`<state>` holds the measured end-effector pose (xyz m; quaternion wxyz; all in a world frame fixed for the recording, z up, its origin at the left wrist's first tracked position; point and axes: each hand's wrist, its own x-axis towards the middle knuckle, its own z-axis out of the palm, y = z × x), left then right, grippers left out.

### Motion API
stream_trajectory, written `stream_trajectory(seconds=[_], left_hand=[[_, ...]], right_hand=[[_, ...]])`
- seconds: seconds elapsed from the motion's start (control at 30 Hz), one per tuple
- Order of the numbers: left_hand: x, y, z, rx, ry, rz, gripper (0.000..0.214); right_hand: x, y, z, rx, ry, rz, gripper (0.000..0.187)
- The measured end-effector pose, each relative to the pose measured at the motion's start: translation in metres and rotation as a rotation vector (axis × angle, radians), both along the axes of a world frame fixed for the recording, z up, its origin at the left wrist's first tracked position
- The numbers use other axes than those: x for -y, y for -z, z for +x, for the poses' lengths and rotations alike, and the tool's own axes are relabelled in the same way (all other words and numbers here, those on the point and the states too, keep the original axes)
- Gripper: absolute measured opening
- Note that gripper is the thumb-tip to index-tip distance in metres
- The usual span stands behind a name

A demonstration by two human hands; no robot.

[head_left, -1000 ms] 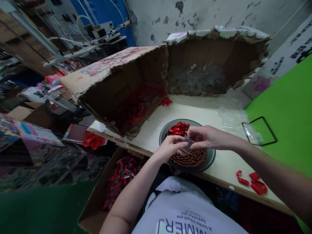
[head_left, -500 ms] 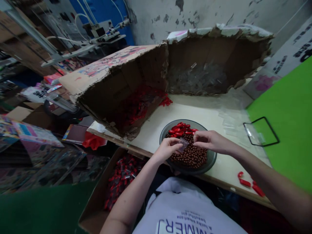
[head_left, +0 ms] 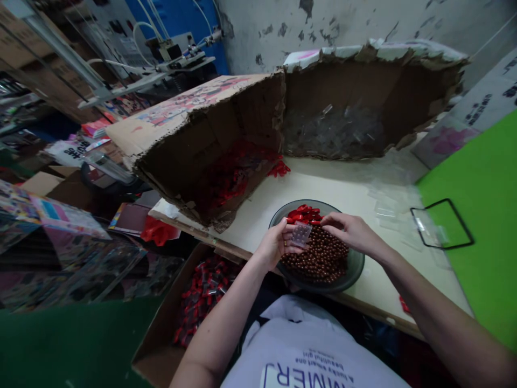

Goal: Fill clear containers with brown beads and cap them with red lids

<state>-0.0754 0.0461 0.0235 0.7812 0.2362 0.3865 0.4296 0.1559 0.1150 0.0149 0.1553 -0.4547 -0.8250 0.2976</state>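
In my left hand (head_left: 277, 243) is a small clear plastic case (head_left: 301, 234) with several brown beads showing inside, held across the fingers with the palm turned up. My right hand (head_left: 350, 231) is beside it, fingertips pinched at a red plastic cap (head_left: 316, 222); the exact grip is partly hidden. Below both hands stands a grey bowl (head_left: 356, 272) full of shiny brown beads (head_left: 319, 264). A heap of red caps (head_left: 304, 212) lies on the beads at the bowl's far side.
Behind the bowl, one torn cardboard box (head_left: 246, 116) holds red pieces and another (head_left: 420, 81) holds clear cases. Loose clear cases (head_left: 385, 210) and a black wire frame (head_left: 470, 242) are at right. A carton (head_left: 151, 345) of red-and-clear pieces stands below the table edge at left.
My left hand has turned palm up, bringing the clear case flat into view. My right hand has shifted slightly to the red caps. The whole view has moved a little.
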Motion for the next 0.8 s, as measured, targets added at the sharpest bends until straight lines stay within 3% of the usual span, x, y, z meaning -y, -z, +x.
stream_trajectory(seconds=[0.13,0.33,0.63,0.73,0.8], left_hand=[[0.003,0.0,0.0,-0.038,-0.026,0.027,0.05],[0.01,0.005,-0.004,-0.168,-0.159,0.065,0.042],[0.012,0.007,0.0,-0.071,-0.227,0.069,0.035],[0.011,0.005,0.003,0.012,-0.19,0.039,0.042],[0.01,0.003,0.004,0.06,-0.18,0.009,0.05]], right_hand=[[-0.018,0.033,0.002,0.315,0.049,0.093,0.019],[-0.029,0.066,-0.004,0.438,0.119,0.144,0.021],[-0.024,0.06,-0.001,0.431,0.128,0.167,0.016],[-0.015,0.05,0.006,0.269,0.163,0.125,0.016],[-0.008,0.041,0.01,0.068,0.229,0.006,0.02]])
